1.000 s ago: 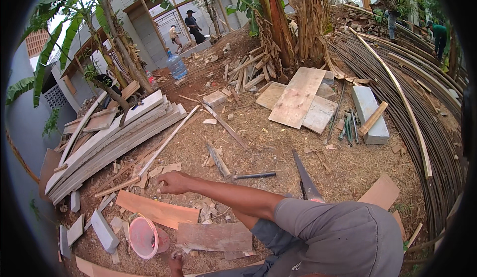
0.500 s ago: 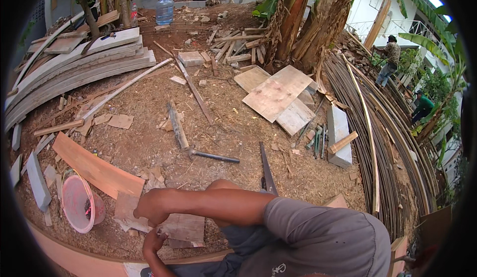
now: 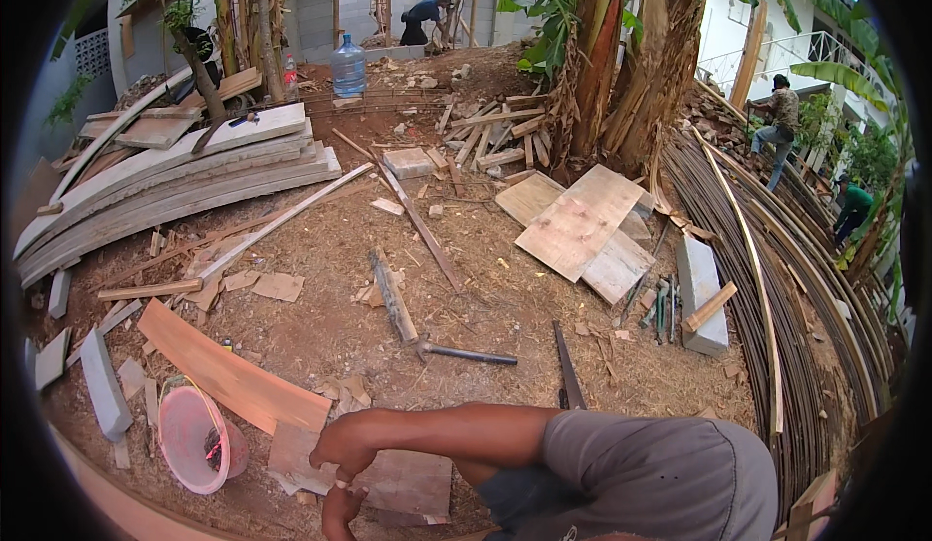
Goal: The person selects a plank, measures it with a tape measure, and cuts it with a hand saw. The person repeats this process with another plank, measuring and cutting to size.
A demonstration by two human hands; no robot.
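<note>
My right hand [image 3: 345, 444] reaches across from the right, its fingers bent downward over a brown plywood piece [image 3: 413, 478] on the ground. Just below it, my left hand [image 3: 342, 507] comes up from the lower edge, fingers curled, almost touching the right. Whatever the two hands pinch between them is too small or hidden to make out. Left of them stands a pink bucket [image 3: 167, 444] with some dark small items inside. A long orange-brown board [image 3: 233, 366] lies just beyond the bucket. Farther off rests a hammer [image 3: 471, 355] with a dark handle, and right of it a handsaw [image 3: 570, 371].
Stacked grey planks [image 3: 184, 177] fill the far left. Plywood sheets [image 3: 582, 220] lie before a banana trunk [image 3: 631, 84]. At right are a pale block [image 3: 701, 288], metal tools [image 3: 662, 308] and long bundled rods [image 3: 748, 279]. Other people [image 3: 777, 123] work in the background.
The view has shifted, so the scene sits farther right and lower. Both hands stay close together over the plywood piece, the right one's fingers slightly repositioned. A background person now bends over.
</note>
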